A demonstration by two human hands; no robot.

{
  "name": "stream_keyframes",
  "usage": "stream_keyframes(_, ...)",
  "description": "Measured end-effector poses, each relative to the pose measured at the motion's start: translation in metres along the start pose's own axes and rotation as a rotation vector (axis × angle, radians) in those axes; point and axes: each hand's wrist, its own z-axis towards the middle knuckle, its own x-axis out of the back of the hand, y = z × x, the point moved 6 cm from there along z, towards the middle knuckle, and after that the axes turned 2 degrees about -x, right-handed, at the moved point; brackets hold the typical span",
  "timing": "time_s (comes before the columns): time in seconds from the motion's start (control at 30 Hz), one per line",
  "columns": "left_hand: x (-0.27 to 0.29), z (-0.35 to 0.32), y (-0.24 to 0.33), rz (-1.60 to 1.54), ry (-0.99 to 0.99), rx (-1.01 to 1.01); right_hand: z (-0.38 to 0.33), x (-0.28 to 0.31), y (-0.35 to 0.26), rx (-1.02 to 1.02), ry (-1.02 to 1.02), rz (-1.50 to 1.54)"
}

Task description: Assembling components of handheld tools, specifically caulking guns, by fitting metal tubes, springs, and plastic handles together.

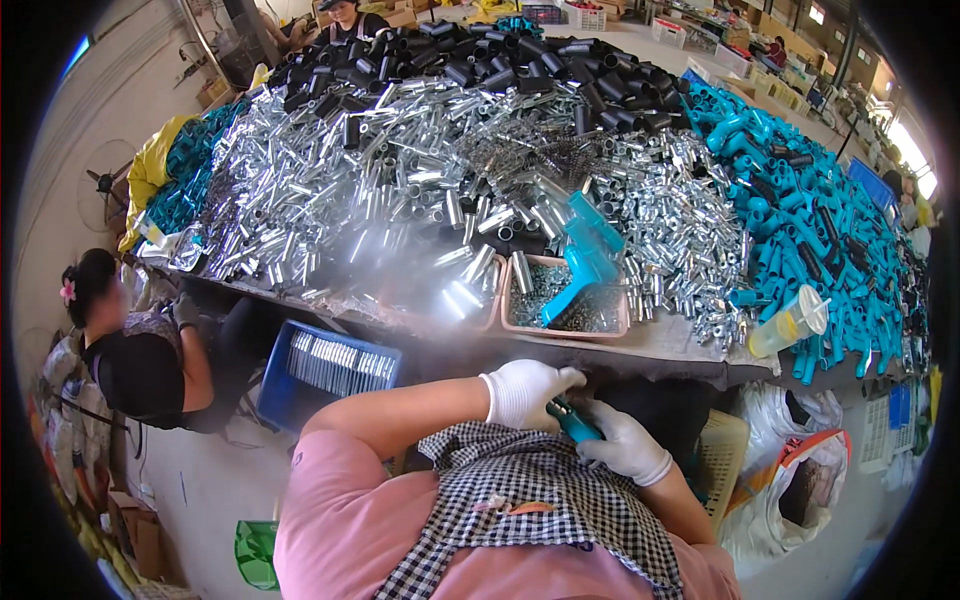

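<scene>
Shirt marking (580, 546) unreadable; left hand (530, 393) and right hand (627, 443) clamp teal part (575, 423) before desk (680, 350) front edge; fan (104, 183) past left edge.

Windows (914, 158) glare at upper right, while a seemingly smudged haze blurs mid-frame.

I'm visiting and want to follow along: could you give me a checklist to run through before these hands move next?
1. Left hand and right hand gloved: ok.
2. Teal part held: ok, between both hands.
3. Far side of that part sound: cannot tell, it is hidden.
4. Pink tray unobstructed: not ok, a larger teal piece covers some of it.
5. Cup upright: cannot tell, the lens bends shapes.
</scene>
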Motion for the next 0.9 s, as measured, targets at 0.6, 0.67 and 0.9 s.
stream_keyframes(0.6, 0.0, -0.018, -0.005, 0.237, -0.003, -0.093, 0.018, -0.008, -0.034, 0.44, 0.015, -0.758)
stream_keyframes(0.67, 0.015, -0.018, -0.008, 0.24, 0.069, -0.136, 0.023, -0.014, -0.027, 0.341, -0.153, -0.451)
stream_keyframes(0.9, 0.155, -0.03, -0.111, 0.771, 0.708, 0.439, 0.011, 0.005, -0.009, 0.091, 0.078, 0.714)
